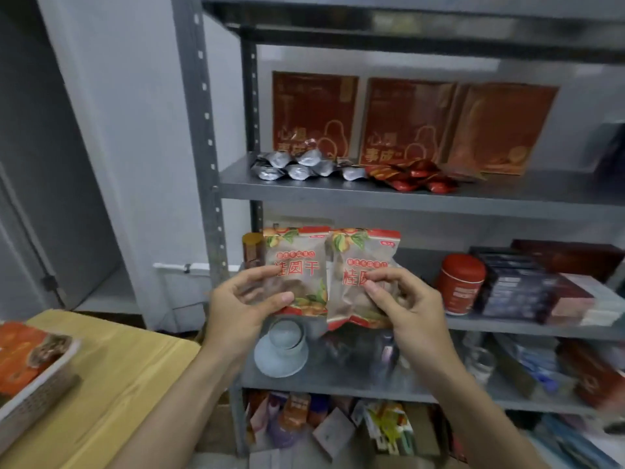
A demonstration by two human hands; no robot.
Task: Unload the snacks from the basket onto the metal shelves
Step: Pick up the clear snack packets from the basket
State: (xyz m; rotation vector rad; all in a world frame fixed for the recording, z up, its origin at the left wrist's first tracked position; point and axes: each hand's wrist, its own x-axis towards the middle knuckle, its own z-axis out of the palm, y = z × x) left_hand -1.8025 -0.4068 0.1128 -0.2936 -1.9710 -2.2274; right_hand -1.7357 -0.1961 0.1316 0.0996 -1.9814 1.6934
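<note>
From the head camera, you have one packet in each hand, held up side by side in front of the shelves (406, 194). Your left hand (243, 299) pinches the left packet (297, 262) between thumb and fingers at its lower left; your right hand (402, 299) pinches the right packet (358, 265) low down, fingers curled over its front. The two packets touch or slightly overlap at their inner edges.

They sit level with the middle shelf, whose left part, between the jar (252, 248) at the far left and the red tin (460, 282), looks free. That seems the natural spot.

To do this well, carry both packets forward over the shelf lip before you lower them, so the bottom seams do not catch the edge. Stand them upright with the printed side out, as the red boxes (314, 113) above are stood, and lean them back if they will not stand alone. Keep clear of the tin on the right. The packets are soft and lumpy, so they will likely slump; set each bottom down flat, then open your fingers one hand at a time.

The basket (37, 384) sits on the yellow table (128, 384) at your lower left, with orange snacks (17, 353) in it, so there is more to unload.
</note>
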